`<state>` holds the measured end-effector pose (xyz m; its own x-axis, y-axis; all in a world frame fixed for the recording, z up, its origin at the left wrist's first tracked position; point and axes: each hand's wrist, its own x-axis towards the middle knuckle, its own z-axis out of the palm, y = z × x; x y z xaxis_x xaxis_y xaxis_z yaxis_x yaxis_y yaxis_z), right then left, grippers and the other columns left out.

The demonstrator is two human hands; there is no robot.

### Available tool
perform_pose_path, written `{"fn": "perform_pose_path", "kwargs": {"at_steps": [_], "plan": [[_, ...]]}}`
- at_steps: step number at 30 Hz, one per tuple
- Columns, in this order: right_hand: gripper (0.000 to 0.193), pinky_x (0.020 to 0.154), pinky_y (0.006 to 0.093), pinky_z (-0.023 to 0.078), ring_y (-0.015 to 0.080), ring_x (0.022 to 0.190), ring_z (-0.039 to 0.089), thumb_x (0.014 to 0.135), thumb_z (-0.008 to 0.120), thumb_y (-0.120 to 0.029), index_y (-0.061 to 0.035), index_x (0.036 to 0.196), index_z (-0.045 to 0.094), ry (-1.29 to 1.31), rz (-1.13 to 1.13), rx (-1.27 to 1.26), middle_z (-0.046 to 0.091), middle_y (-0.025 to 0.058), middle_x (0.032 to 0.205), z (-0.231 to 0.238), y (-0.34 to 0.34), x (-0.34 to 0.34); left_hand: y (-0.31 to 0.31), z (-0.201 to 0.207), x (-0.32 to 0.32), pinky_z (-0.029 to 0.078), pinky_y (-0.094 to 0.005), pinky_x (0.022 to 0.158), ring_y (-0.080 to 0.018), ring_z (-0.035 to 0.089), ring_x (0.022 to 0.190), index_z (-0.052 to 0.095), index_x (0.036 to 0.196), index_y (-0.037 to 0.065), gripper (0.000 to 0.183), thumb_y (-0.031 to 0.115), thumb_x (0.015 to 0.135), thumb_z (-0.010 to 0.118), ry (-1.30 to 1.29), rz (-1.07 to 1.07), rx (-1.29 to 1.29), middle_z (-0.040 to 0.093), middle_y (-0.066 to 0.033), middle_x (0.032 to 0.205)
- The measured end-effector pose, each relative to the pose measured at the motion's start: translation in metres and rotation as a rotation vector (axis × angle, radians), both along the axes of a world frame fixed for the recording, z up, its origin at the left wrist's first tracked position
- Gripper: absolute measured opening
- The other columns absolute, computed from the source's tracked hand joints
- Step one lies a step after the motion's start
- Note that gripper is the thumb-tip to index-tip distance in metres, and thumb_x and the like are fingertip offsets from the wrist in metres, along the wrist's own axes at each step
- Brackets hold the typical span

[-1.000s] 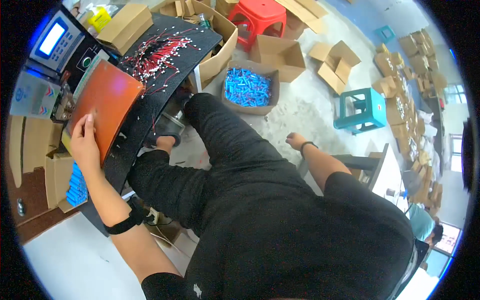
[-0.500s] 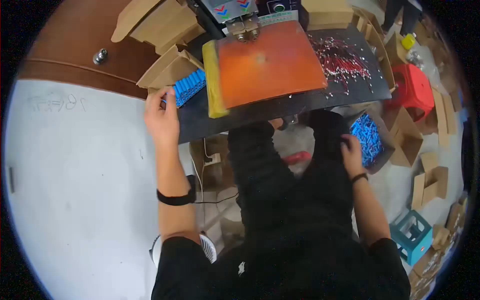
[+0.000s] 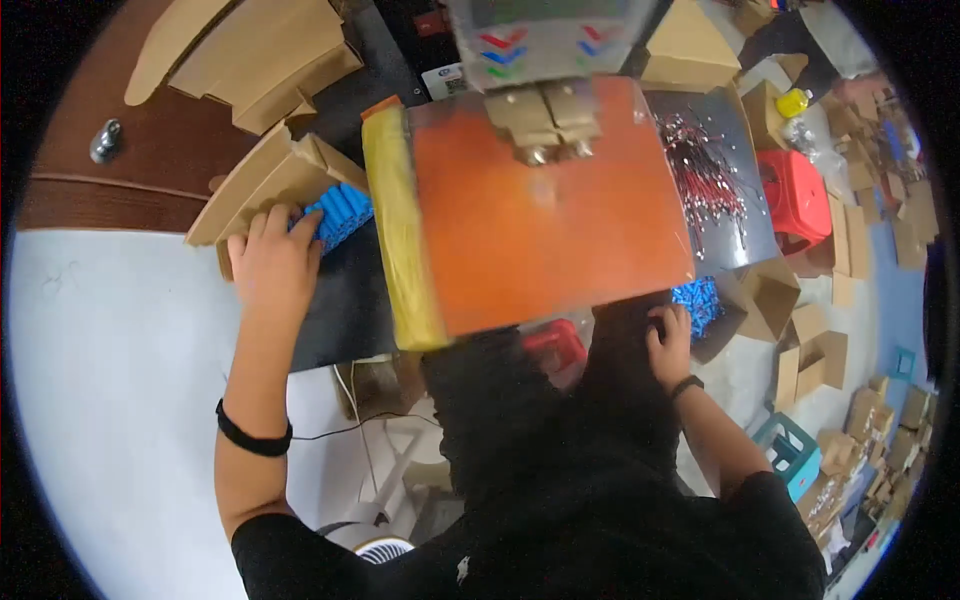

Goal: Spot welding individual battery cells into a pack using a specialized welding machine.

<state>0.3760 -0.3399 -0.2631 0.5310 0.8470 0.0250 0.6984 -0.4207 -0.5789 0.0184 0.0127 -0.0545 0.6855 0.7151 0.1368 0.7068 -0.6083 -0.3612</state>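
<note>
The black bench filled the upper half of the view, and the broad, flat orange sheet jutted past its near edge, so the left forearm probably did well to come up beyond that overhang, by the bench's near left corner. At the bench's left edge stood the brown cardboard box, its far wall raised; a reach from the near side looked the easier one, with less risk of knuckles catching that wall. The left hand lay there back upward, wrist nearly straight in line with the forearm, fingers bent down into the box and thumb angled in from the right. Its fingertips were hidden, so I could not tell whether the grip had closed on anything. The right hand hung by the right thigh, off the bench's near edge, its grip slack, thumb apart from the curled fingers and nothing showing between them. The slim blue cylinders lay stacked in the box, just beside the left thumb; as smooth, round pieces they would likely roll, so a light pinch along the sides, without pressing into the stack, seemed best.
</note>
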Motion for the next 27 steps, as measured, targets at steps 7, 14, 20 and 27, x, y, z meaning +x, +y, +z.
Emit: {"fn": "perform_pose_path", "kwargs": {"at_steps": [7, 14, 20, 27], "plan": [[0.035, 0.098, 0.0502, 0.037, 0.0436, 0.115, 0.047, 0.076, 0.064, -0.009, -0.0007, 0.109, 0.06, -0.034, -0.012, 0.041, 0.057, 0.0214, 0.119, -0.003, 0.041, -0.015, 0.009, 0.001, -0.009, 0.036, -0.0398, 0.083, -0.0204, 0.055, 0.099, 0.07, 0.108, 0.021, 0.032, 0.017, 0.077, 0.071, -0.119, -0.112, -0.036, 0.06, -0.0022, 0.112], [0.023, 0.092, 0.0486, 0.041, 0.0395, 0.102, 0.056, 0.078, 0.065, -0.017, -0.0043, 0.097, 0.065, 0.013, 0.058, -0.186, 0.064, 0.0178, 0.104, -0.009, 0.08, -0.026, -0.002, 0.038, -0.016, 0.04, -0.0412, 0.086, -0.0282, 0.057, 0.098, 0.064, 0.108, 0.008, 0.026, 0.013, 0.083, 0.067, -0.414, -0.256, -0.034, 0.063, -0.0109, 0.109], [0.026, 0.087, 0.0476, 0.042, 0.038, 0.096, 0.054, 0.077, 0.064, -0.019, -0.0064, 0.099, 0.064, -0.227, -0.025, 0.072, 0.061, 0.0167, 0.099, -0.002, 0.058, -0.005, -0.05, 0.048, 0.042, 0.042, -0.0384, 0.083, -0.0298, 0.057, 0.093, 0.061, 0.103, 0.002, 0.021, 0.007, 0.084, 0.067, -0.885, -0.271, -0.17, 0.064, -0.0132, 0.105], [0.027, 0.092, 0.046, 0.042, 0.0359, 0.107, 0.05, 0.076, 0.063, -0.017, -0.0111, 0.102, 0.062, -0.122, 0.081, 0.116, 0.056, 0.0138, 0.109, 0.013, 0.021, -0.017, -0.085, 0.027, 0.096, 0.044, -0.0329, 0.08, -0.0213, 0.054, 0.085, 0.06, 0.106, 0.0, 0.02, 0.01, 0.089, 0.064, -1.039, -0.253, -0.362, 0.06, -0.0091, 0.096]]}}
